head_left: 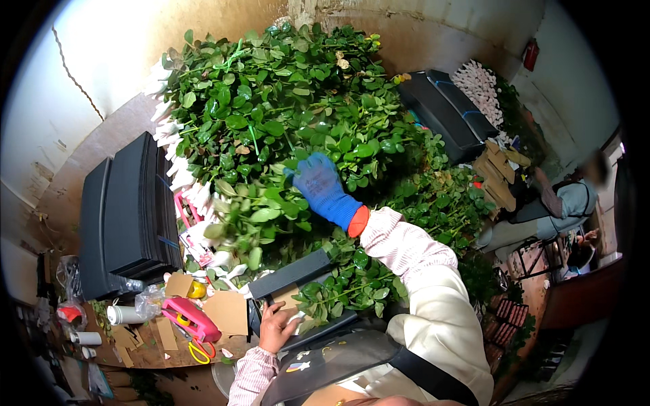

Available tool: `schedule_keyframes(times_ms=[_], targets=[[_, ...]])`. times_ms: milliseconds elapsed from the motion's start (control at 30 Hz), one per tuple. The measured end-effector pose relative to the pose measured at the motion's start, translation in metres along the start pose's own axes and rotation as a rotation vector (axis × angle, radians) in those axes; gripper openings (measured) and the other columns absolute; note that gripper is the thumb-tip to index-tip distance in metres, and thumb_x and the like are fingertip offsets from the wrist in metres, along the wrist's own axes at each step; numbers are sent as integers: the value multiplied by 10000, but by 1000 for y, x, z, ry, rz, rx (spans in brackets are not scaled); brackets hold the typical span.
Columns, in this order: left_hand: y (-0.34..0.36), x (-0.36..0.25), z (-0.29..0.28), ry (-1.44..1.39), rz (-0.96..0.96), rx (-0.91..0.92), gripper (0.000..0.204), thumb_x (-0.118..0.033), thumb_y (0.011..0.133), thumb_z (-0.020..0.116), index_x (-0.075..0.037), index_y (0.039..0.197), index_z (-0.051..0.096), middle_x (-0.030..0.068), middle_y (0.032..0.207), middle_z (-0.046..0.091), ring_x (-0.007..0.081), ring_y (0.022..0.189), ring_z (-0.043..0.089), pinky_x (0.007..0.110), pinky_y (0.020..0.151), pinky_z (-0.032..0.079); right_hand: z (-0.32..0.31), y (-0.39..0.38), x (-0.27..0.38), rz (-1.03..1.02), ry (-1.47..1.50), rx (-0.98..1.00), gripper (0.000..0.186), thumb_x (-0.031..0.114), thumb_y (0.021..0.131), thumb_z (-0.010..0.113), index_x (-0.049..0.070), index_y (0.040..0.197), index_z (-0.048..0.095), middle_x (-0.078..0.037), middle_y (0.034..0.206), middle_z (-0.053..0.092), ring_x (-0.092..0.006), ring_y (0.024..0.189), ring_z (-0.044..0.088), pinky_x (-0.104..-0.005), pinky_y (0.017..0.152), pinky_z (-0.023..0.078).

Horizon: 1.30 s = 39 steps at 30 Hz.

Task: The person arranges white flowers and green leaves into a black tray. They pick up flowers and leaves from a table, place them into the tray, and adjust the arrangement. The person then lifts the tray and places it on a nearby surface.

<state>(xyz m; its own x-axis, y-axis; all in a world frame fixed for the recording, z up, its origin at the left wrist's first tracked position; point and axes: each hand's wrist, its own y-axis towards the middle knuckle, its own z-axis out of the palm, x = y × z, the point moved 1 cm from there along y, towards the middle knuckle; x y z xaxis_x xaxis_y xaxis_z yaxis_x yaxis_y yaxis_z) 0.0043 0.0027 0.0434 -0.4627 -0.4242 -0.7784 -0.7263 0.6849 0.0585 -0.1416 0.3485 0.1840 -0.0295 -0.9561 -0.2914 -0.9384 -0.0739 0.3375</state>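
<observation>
The person's right hand [319,184], in a blue glove with a red cuff, reaches forward into the big heap of leafy green stems [284,115] that covers the bench; the gloved fingers are spread and pressed down among the leaves, and whether they have closed on any one stem I cannot tell, since the foliage hides the fingertips. The bare left hand [276,327] is low and near the body, fingers curled over the near edge of a dark flat sleeve [291,272] that lies at the front of the heap with a small bunch of stems [345,287] lying across it, just to the right of that hand. So the heap lies directly under and around the gloved hand, while the sleeve and its bunch sit between the two hands, closer to the bare one. Along the left edge of the heap a row of white-wrapped flower heads [177,169] sticks out. Left of these stands a stack of black trays [132,210], set on edge. Farther back on the right another black crate [447,111] holds a packed block of pale pink buds [479,84]. A pink tape tool [191,318] and yellow-handled scissors [198,352] lie on brown card near the bare hand. Another person [565,203] sits at the far right.
</observation>
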Motion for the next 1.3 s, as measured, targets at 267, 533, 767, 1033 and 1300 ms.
schedule_keyframes(times_ms=[267, 533, 767, 1033, 1300], targets=[[6, -7, -7, 17, 28, 13, 237, -251, 851, 785, -129, 1053, 772, 56, 1000, 750, 327, 1199, 601, 617, 1166, 279, 95, -26, 9, -6, 5, 497, 850, 443, 880, 688, 189, 1592, 299, -129, 1582, 375, -339, 1486, 296, -463, 1235, 183], [5, -13, -12, 64, 101, 11, 224, -161, 825, 792, -89, 1033, 751, 65, 976, 747, 265, 990, 663, 410, 903, 490, 43, -27, -29, 25, 445, 27, 312, 146, 878, 624, 154, 1187, 665, -118, 1280, 629, -332, 1087, 642, -451, 925, 546], [13, -9, -8, 7, 133, 39, 205, -153, 842, 781, -56, 1016, 732, 92, 1012, 705, 291, 929, 666, 380, 831, 521, 138, -28, -49, -75, 97, 316, 331, 109, 841, 656, 152, 1169, 671, -99, 1256, 622, -309, 1183, 587, -450, 1018, 470], [2, -11, -6, -62, 40, 7, 200, -152, 831, 791, -52, 990, 723, 102, 948, 668, 324, 865, 656, 407, 761, 531, 79, -41, -22, 37, 87, 130, 337, 181, 878, 623, 144, 1212, 647, -109, 1433, 528, -297, 1328, 477, -462, 1137, 350], [2, -11, -14, 30, 118, 19, 204, -183, 847, 780, -70, 1013, 747, 93, 978, 693, 305, 920, 666, 399, 815, 536, 53, -36, -32, 127, 214, 45, 200, 153, 925, 577, 171, 1079, 703, -93, 1287, 616, -287, 1243, 541, -461, 1113, 382]])
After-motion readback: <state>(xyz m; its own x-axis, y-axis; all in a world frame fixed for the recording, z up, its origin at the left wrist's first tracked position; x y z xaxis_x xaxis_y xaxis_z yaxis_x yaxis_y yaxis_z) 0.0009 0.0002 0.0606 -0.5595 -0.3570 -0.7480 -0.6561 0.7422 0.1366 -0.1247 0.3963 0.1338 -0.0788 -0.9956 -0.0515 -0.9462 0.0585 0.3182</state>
